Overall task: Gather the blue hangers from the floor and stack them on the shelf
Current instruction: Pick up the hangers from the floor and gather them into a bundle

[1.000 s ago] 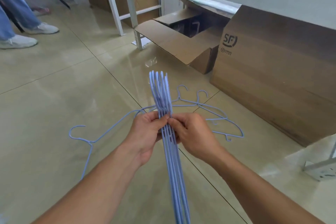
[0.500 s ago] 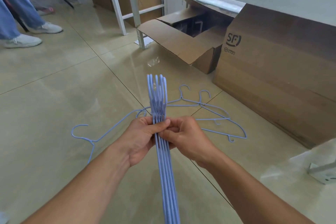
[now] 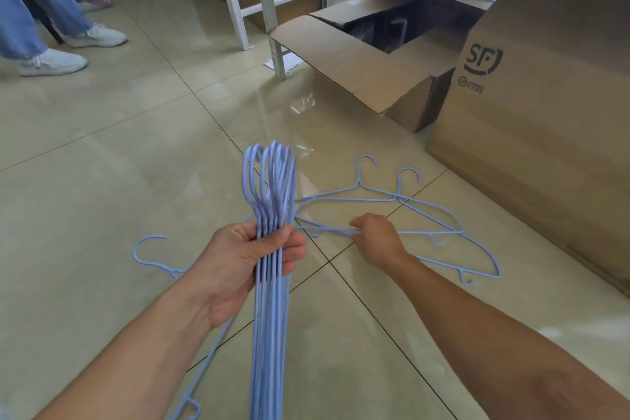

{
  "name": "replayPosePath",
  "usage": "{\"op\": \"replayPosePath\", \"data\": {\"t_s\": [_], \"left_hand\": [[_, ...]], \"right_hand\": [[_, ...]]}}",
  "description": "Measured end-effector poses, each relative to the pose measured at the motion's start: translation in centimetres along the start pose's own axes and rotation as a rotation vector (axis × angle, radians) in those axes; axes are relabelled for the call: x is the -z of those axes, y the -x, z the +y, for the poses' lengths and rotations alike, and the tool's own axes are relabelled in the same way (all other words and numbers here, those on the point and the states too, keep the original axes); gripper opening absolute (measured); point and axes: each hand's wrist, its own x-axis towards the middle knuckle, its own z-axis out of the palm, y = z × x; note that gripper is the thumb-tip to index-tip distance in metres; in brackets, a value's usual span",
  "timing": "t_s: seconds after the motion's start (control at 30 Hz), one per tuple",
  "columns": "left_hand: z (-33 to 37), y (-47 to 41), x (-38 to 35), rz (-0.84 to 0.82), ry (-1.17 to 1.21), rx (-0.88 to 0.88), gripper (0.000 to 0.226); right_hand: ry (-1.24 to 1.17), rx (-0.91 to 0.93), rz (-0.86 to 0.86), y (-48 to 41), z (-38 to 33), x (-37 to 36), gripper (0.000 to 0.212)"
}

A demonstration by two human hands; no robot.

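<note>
One hand (image 3: 378, 242) now off bundle (image 3: 272, 249)

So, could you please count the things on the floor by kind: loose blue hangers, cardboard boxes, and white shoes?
Loose blue hangers on the floor: 3 (one at left, two overlapping at right)
Cardboard boxes: 2 (open box, big closed box)
White shoes: 2
Total: 7
The bundle in the left hand is not counted.

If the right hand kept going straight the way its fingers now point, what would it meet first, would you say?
The right hand points left, fingertips at a floor hanger's bar. Past that, probably the bundle of hangers in the left hand, though depth is unclear.
</note>
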Motion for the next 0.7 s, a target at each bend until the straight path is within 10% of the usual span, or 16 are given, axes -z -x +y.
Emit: {"op": "replayPosePath", "data": {"t_s": [0.7], "left_hand": [[0.1, 0.4, 1.9, 0.022, -0.046, 0.021, 0.015]], "right_hand": [[0.409, 0.141, -0.197, 12.0, 9.6, -0.2, 0.021]]}}
